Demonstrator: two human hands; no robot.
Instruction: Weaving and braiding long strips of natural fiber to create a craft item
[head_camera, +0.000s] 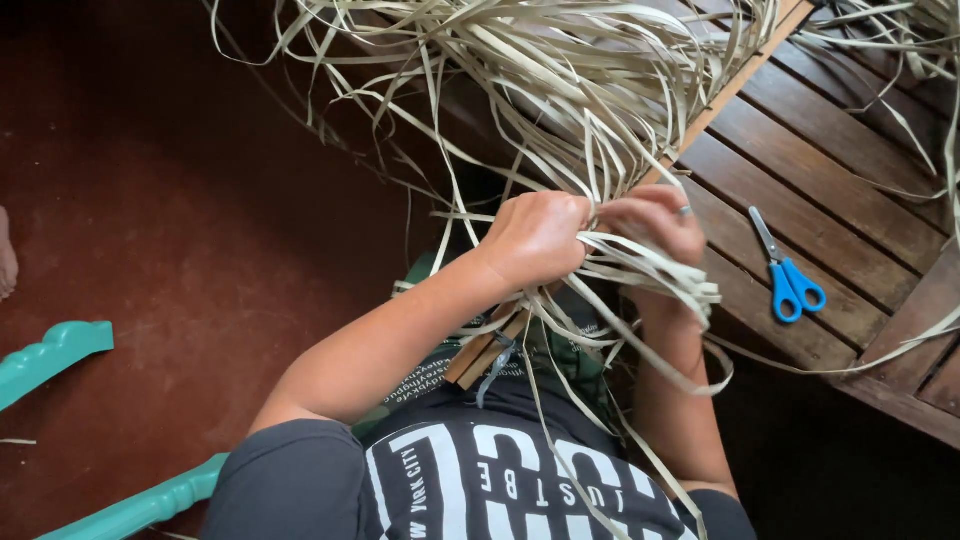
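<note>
head view, looking down the person's chest and forearms. the left hand (535, 238) and the right hand (655, 228) meet knuckle to knuckle over a bundle of pale, flat palm-leaf strips (560, 90). both hands are clenched on the strips: the left closes over the point where the strips gather, and the right, with a ring on one finger, pinches a folded band of several strips (665, 278) that wraps round below its fingers. the gathered strips lie against a long narrow wooden slat (720, 95) that runs from the person's lap up towards the upper right, across a dark slatted wooden bench (830, 180).

state of the work, as a judgement: it looks to be at an early to middle stage. only a short section near the hands appears bound or folded onto the slat; whether any tight plaiting exists under the hands cannot be told, since the hands cover it. above the hands the great mass of strips fans out loose and unworked, and further loose ends trail down over the lap and off the bench edge.

blue-handled scissors (790, 280) lie closed on the bench, just to the right of the right hand and untouched. turquoise chair parts (55, 355) stand on the red-brown floor (180, 230) at lower left.
</note>
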